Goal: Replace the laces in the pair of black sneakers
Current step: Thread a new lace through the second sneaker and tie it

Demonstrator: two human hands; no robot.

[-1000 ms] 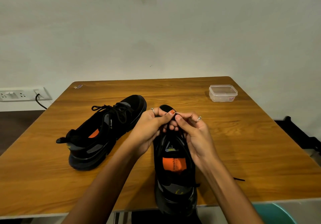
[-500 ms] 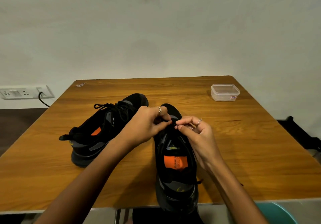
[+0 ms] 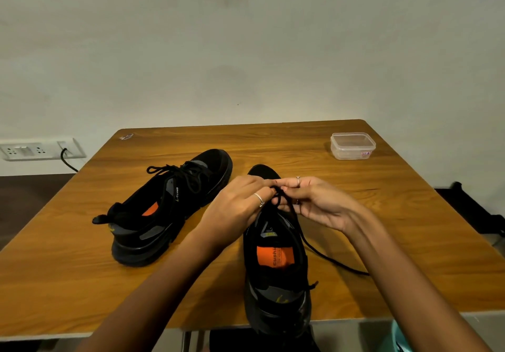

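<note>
Ideally, both your left hand [image 3: 240, 201] and right hand [image 3: 314, 201] pinched the black lace [image 3: 308, 245] over the near sneaker [image 3: 276, 269]; feeding each eyelet evenly would have suited.

A brown wooden table with rounded corners [image 3: 273, 144] holds a few things. A black sneaker with tied laces [image 3: 166, 209] lies on its left part, toe pointing away. A second black sneaker with an orange insole [image 3: 276, 264] sits near the front edge, its heel hanging over. A loose black lace [image 3: 328, 258] trails from it onto the wood. A clear plastic box [image 3: 352, 146] sits at the far right corner. A small scrap [image 3: 126, 136] lies at the far left corner.
</note>
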